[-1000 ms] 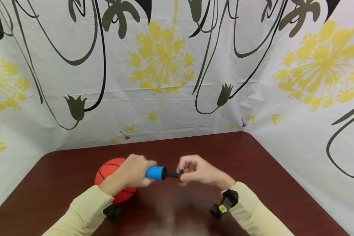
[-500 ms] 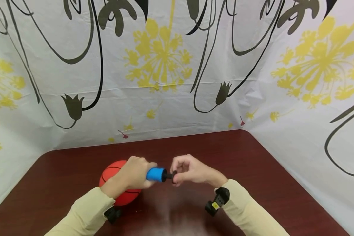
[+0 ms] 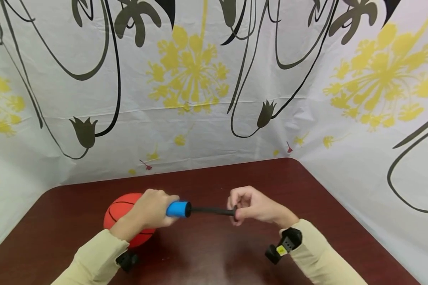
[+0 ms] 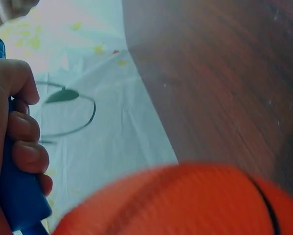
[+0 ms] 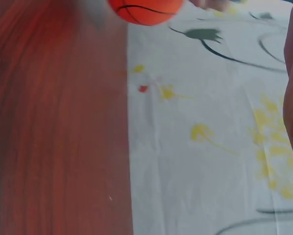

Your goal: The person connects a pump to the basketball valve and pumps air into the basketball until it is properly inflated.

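Note:
My left hand (image 3: 150,209) grips the blue barrel of a hand pump (image 3: 178,209), held sideways above the table. From the barrel's right end a black rod (image 3: 212,211) runs out to a small black handle, which my right hand (image 3: 255,206) pinches between thumb and fingers. An orange-red basketball (image 3: 117,211) with black lines sits behind and below my left hand and forearm. In the left wrist view, curled fingers wrap the pump (image 4: 21,191), and a narrower blue part leaves its lower end near the basketball (image 4: 195,200). That part's far end is out of frame.
The dark red-brown table (image 3: 271,186) has rounded far corners. White sheeting (image 3: 214,122) printed with yellow and grey flowers hangs behind it and along both sides. Each wrist wears a black camera mount (image 3: 285,243).
My right hand first pushed the rod into the barrel, moving left, then drew it back out to the right. More rod shows now. My left hand has shifted slightly left, still gripping the pump.

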